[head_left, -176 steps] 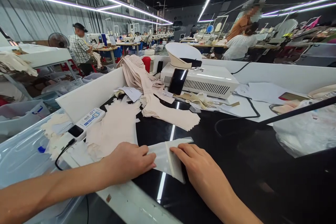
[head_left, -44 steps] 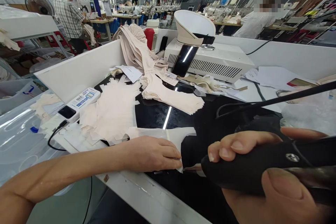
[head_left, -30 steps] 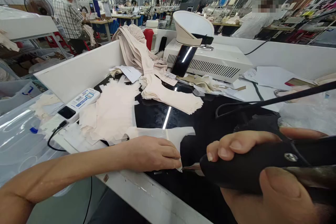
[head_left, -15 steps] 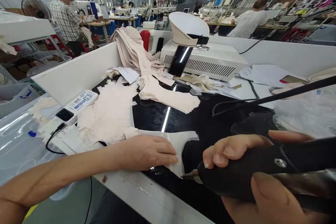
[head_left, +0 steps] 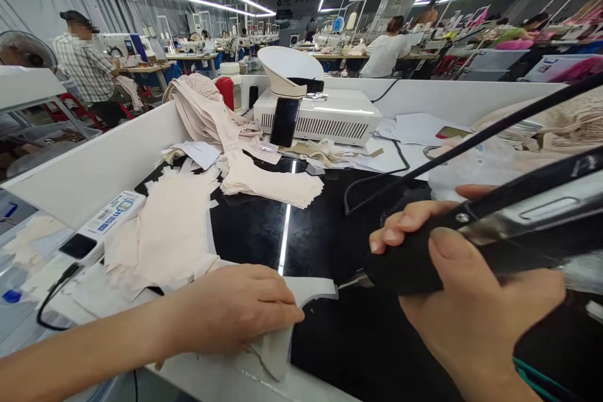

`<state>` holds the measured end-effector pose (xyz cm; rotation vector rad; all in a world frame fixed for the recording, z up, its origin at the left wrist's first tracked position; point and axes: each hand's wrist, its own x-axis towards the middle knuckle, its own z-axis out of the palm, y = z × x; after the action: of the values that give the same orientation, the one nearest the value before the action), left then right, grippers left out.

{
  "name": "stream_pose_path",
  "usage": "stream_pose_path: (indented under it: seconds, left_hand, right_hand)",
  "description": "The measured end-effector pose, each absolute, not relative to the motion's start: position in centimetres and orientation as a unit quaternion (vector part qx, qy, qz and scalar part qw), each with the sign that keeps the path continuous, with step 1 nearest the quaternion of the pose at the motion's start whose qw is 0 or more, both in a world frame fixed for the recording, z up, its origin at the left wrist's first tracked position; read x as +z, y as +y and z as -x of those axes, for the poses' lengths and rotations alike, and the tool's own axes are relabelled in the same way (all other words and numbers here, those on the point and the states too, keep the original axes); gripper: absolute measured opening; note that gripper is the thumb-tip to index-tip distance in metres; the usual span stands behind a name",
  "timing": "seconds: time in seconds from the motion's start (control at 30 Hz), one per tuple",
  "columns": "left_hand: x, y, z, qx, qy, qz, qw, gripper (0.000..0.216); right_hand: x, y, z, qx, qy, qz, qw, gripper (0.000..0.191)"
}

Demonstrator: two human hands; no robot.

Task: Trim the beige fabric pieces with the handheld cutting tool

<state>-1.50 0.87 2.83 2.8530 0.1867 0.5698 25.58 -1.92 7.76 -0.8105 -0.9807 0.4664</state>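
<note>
My left hand (head_left: 245, 308) lies over a pale fabric piece (head_left: 311, 289), fingers stretched together and bent slightly down onto it; its thumb is hidden. One part of the piece reaches right across the black tabletop, and another extends toward the front edge. My right hand (head_left: 466, 289) is wrapped around a black hand tool (head_left: 405, 264) with a slim metal tip (head_left: 355, 281). That tip points left, at or very near the fabric's right end; contact is hard to make out. Left of my left hand spreads a pile of pale cut pieces (head_left: 169, 220).
Behind lies a stack of curved pale pieces (head_left: 273, 185). A phone (head_left: 285, 122) leans against a white vented box (head_left: 325, 116) with a white visor (head_left: 289, 69) on top. At left sits a white device (head_left: 108, 223) with a cable. A black cable (head_left: 471, 157) slants across the right side.
The fabric piece has turned under my left hand, which has shifted left and nearer. My right hand has raised the tool's tip to the piece's right end. The whole view has swung right.
</note>
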Motion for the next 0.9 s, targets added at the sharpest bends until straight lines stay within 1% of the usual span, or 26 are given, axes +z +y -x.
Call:
stream_pose_path:
  seconds: [0.13,0.27,0.5,0.73,0.9]
  left_hand:
    - [2.3,1.7,-1.6,0.232,0.061,-0.971,0.012,0.021]
    - [1.7,2.4,-4.0,0.236,0.062,-0.969,-0.036,0.019]
    - [0.6,2.9,-4.3,0.2,0.089,-0.975,-0.037,0.019]
    - [1.0,2.6,-3.7,0.177,0.112,-0.977,-0.027,0.017]
    - [0.9,2.7,-3.9,0.186,0.103,-0.977,-0.03,0.017]
  right_hand:
    - [6.4,-0.8,-25.6,0.19,-0.471,0.348,0.788,0.045]
    - [5.7,-0.6,-25.3,0.201,-0.483,0.34,0.781,0.047]
    - [5.5,-0.7,-25.0,0.2,-0.497,0.323,0.78,0.047]
    - [5.7,-0.9,-24.9,0.218,-0.48,0.324,0.786,0.043]
    - [6.0,-0.8,-25.0,0.22,-0.48,0.321,0.787,0.044]
